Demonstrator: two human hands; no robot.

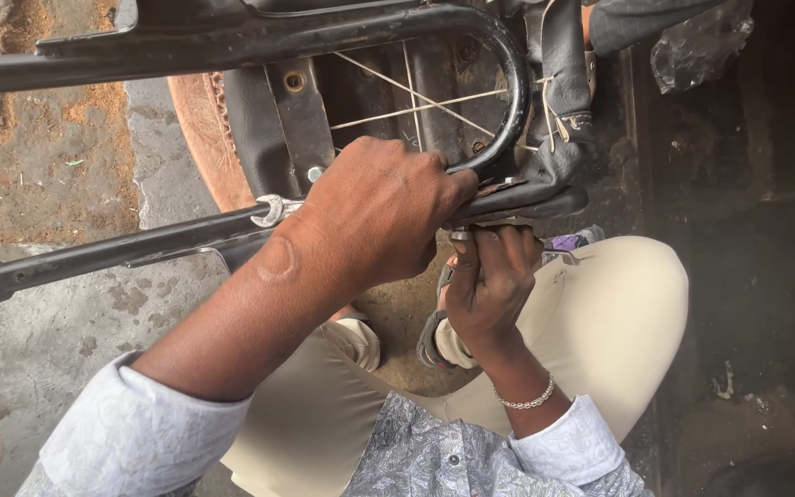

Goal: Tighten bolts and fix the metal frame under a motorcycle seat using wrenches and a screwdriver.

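My left hand is closed around a silver spanner, whose open jaw sticks out past my wrist. That hand rests against the curved black tube of a two-wheeler's rear frame. Just below it, my right hand, with a beaded bracelet on the wrist, pinches a small metal fastener under a flat black bracket. The spanner's other end is hidden by my fingers.
A long black frame bar runs left from my hand and another crosses the top. Behind them are wheel spokes, a brown tyre and a torn black seat cover. My knees in beige trousers are bent over rough concrete ground.
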